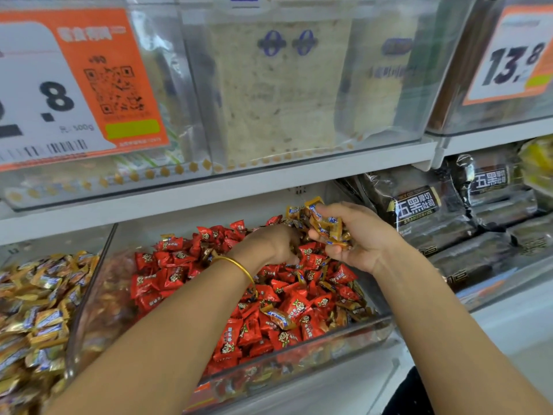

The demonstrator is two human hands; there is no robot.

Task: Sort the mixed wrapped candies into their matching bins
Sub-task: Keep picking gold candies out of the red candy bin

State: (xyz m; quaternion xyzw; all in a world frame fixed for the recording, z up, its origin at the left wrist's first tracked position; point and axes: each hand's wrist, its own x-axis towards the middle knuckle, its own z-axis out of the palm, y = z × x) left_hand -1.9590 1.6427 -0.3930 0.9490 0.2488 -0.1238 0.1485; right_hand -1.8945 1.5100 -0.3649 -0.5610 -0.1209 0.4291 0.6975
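Left hand (pixel 273 244): your fingers are buried in red candies (pixel 287 307); grip can't be told.
Right hand (pixel 359 235): your fingers clutch gold candies (pixel 327 227).

This is a shop aisle, seen close against white shelving (pixel 269 185) whose boards run across the frame and slope down to the right. On the upper shelf stand clear plastic boxes (pixel 299 85), the middle one filled with pale, speckled packs. An orange and white price sign (pixel 74 85) with a QR code covers the upper left, and a second sign (pixel 514 61) reading 13.8 hangs at the upper right. Below it, at the right, lie glossy black packs (pixel 419 211) with white lettering, and a yellow pack (pixel 538 163) shows at the frame's edge. The light is even and bright, glinting off the plastic.
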